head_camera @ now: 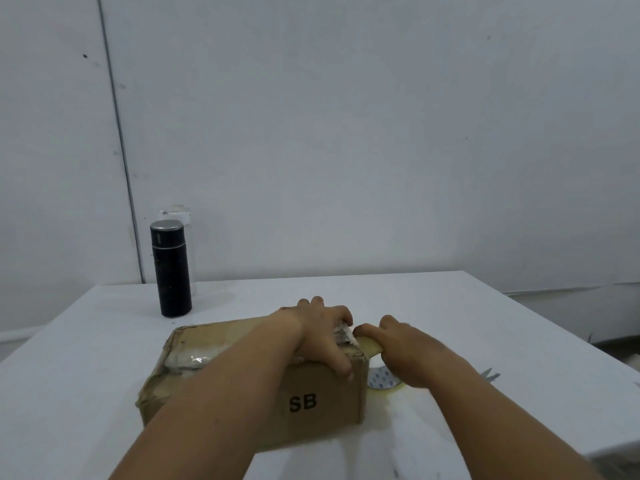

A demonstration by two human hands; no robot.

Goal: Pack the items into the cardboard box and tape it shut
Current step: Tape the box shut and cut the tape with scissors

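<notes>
A closed cardboard box (311,403) marked "SB" lies on the white table (104,375), clear tape running across its top. My left hand (318,334) presses down on the box's top right edge, thumb hanging over the front face. Just right of the box, my right hand (401,351) grips a roll of clear tape (381,381), and a strip from the roll reaches to the box's right edge.
A black cylindrical flask (171,268) with a silver cap stands at the table's back left. The tips of a pair of scissors (490,375) show to the right of my right forearm. A white wall stands behind the table.
</notes>
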